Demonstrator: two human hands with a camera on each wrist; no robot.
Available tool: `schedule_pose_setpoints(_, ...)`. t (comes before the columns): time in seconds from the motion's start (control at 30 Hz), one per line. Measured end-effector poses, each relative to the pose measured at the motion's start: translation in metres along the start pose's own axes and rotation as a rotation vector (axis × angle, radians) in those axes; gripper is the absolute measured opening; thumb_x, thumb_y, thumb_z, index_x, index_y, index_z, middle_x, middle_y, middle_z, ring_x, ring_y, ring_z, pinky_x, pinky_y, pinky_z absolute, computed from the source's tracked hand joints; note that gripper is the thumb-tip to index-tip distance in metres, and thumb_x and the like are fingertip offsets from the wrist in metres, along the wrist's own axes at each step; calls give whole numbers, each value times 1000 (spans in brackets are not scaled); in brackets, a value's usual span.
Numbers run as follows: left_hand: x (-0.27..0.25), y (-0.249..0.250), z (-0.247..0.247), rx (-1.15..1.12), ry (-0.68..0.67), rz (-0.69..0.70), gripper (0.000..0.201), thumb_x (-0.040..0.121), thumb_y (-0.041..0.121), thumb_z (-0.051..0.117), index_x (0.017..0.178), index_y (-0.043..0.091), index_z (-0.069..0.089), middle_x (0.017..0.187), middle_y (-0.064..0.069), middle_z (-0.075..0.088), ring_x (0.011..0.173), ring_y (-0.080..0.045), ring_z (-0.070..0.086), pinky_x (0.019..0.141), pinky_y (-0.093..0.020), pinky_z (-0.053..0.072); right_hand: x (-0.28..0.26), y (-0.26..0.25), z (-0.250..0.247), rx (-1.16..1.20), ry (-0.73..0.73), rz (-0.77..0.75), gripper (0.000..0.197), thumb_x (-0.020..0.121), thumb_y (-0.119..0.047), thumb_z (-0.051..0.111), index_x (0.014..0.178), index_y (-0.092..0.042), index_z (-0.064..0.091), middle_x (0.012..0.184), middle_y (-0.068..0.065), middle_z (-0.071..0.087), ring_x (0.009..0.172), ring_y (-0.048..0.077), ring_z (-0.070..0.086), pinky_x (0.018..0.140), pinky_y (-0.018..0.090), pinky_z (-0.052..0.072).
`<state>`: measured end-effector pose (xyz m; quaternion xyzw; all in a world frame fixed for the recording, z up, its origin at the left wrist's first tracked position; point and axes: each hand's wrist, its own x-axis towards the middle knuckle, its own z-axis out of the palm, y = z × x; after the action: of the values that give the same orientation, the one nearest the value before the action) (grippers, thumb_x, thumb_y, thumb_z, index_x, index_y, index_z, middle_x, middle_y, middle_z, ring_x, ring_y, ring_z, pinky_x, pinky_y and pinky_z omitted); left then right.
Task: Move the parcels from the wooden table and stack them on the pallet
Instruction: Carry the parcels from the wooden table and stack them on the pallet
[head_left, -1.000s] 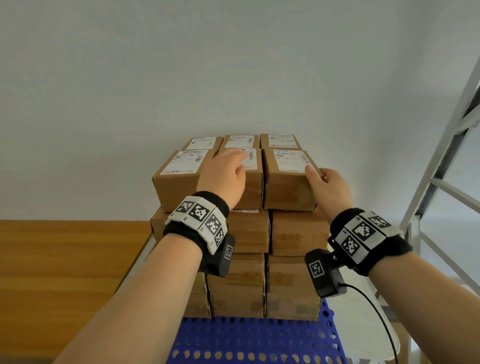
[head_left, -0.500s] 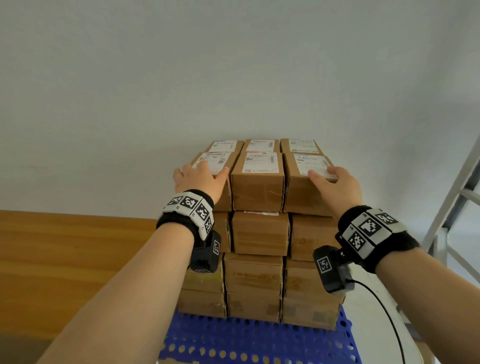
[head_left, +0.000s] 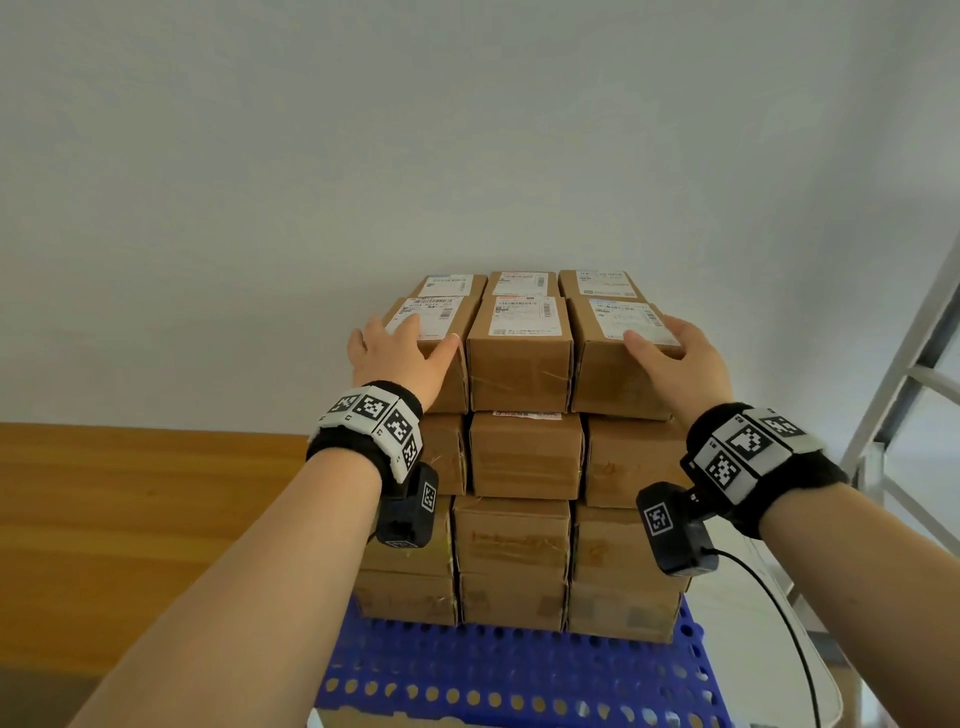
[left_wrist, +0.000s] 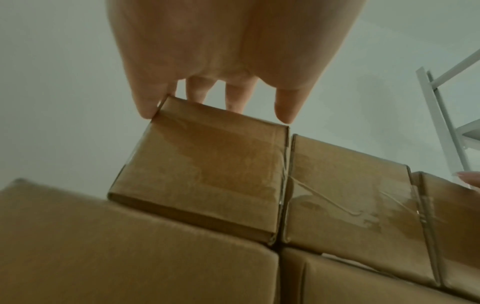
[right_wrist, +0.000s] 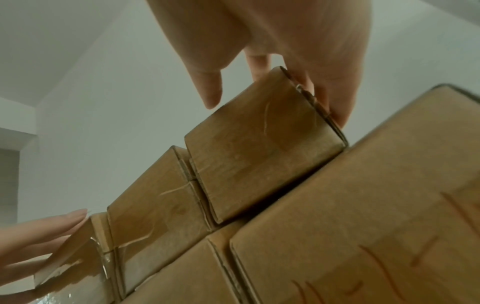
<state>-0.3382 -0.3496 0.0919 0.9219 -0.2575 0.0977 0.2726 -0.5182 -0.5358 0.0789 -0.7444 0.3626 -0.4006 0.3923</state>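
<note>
Flanking the top row of stacked parcels (head_left: 519, 452) on the blue pallet (head_left: 519, 670), left hand (head_left: 397, 358) and right hand (head_left: 675, 364) press relaxed, open grips on the front corner boxes; wooden table (head_left: 130, 519) stands left

The stack (head_left: 519, 457) on the pallet (head_left: 509, 675) is seen by the head view from in front and slightly above, facing the wall, with both forearms in frame. The left wrist view is set close beneath the left hand (left_wrist: 228, 51) and looks up along the fingers at the top row's near faces. The right wrist view is placed likewise under the right hand (right_wrist: 285, 41), tilted. The top row of boxes (head_left: 519, 353) is shared by all three views; the opposite hand is caught at each wrist view's edge.
</note>
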Motion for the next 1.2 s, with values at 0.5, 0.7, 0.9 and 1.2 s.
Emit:
schedule_pose_setpoints(0.5, -54, -65, 45, -397, -18, -342, 95, 83, 51, 60, 149, 11, 5, 153, -16, 17, 139, -33, 24, 111, -45, 27, -44, 67, -3, 50, 108, 183, 58, 94, -44, 47, 144, -17, 35, 144, 7, 43, 130, 24, 43, 106, 38, 36)
schedule_pose_setpoints(0.7, -56, -70, 51, -435, -65, -345, 84, 87, 46, 56, 149, 13, 10, 151, -15, 24, 135, -33, 34, 108, -46, 33, -53, 78, 2, 25, 98, 216, 57, 94, -40, 49, 143, -13, 35, 135, 7, 52, 121, 25, 50, 101, 36, 40)
schedule_pose_setpoints(0.9, -57, -72, 52, -440, -55, -330, 82, 88, 41, 58, 149, 13, 11, 152, -14, 24, 136, -32, 32, 108, -44, 32, -52, 82, 3, 29, 102, 216, 56, 94, -42, 49, 141, -13, 37, 130, 6, 55, 116, 25, 53, 97, 36, 43)
schedule_pose_setpoints(1.2, -76, -97, 72, -334, -94, -386, 95, 80, 44, 67, 149, 9, 12, 152, -15, 23, 138, -32, 26, 110, -44, 26, -81, 113, 4, 32, 32, 358, 87, 80, -52, 66, 147, -16, 24, 149, 8, 35, 134, 26, 38, 107, 41, 36)
